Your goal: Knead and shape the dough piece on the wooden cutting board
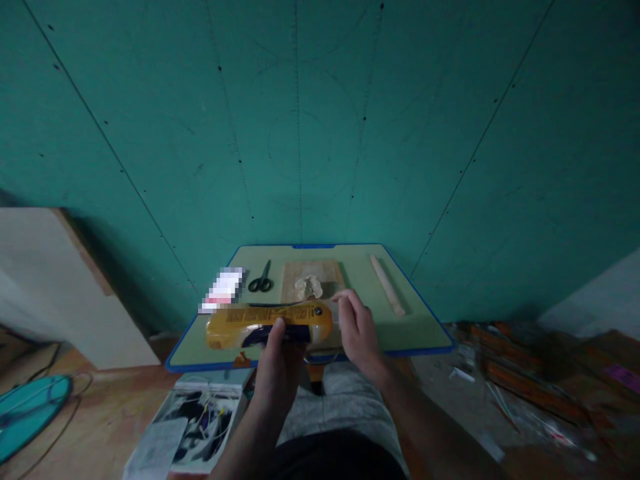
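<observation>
My left hand (277,363) is wrapped round a long yellow plastic package (270,325) with a dark blue label, holding it level above the near edge of a small green table (425,327). At the package's right end my right hand (356,327) pinches the wrapper with curled fingers. Behind the package a wooden board (330,270) lies on the table with a pale lump of dough (309,287) on it.
Black scissors (261,280) lie left of the board and a wooden rolling pin (387,285) lies to its right. A small packet (223,291) sits at the table's left. A green wall rises behind. Papers (190,420) and clutter (525,380) cover the floor.
</observation>
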Motion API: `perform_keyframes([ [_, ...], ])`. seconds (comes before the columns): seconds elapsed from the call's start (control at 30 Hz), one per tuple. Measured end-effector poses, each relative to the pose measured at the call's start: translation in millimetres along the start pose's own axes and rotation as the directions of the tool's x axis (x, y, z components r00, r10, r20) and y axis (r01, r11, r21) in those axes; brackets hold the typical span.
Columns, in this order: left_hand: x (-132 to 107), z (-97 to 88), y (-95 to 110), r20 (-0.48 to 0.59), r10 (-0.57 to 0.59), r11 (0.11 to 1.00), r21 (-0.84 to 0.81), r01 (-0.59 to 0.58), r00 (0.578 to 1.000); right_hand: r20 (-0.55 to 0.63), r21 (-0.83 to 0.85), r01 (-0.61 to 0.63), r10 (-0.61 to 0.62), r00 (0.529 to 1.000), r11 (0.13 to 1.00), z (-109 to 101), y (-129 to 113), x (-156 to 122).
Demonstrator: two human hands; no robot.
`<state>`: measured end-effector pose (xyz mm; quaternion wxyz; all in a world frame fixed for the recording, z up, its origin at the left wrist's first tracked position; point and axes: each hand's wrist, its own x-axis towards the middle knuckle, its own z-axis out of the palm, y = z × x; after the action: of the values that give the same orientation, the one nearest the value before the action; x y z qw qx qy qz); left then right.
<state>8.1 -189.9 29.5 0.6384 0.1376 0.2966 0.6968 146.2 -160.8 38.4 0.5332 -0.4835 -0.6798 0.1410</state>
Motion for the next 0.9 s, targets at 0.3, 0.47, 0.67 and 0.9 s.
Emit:
perform_keyframes([
  [0.3, 12, -19.0, 11, -0.010, -0.274, 0.960, -0.060, 0.273, 0.962, 0.150, -0.122, 0.500, -0.482, 0.863, 0.858, 5, -3, -2],
  [0.47, 14, -15.5, 17, -0.157, -0.233, 0.972, -0.078, 0.223, 0.960, 0.257, -0.131, 0.114, -0.077, 0.963, 0.985, 3, -7, 0],
  [0.67, 19, -12.1, 23, -0.164, -0.296, 0.952, -0.125, 0.278, 0.941, 0.402, 0.040, 0.362, -0.347, 0.848, 0.931, -5, -6, 2],
  [0.9, 20, -8.9, 23, -0.179, -0.239, 0.970, -0.079, 0.228, 0.955, 0.353, -0.046, -0.013, 0.028, 0.935, 0.999, -5, -11, 6],
])
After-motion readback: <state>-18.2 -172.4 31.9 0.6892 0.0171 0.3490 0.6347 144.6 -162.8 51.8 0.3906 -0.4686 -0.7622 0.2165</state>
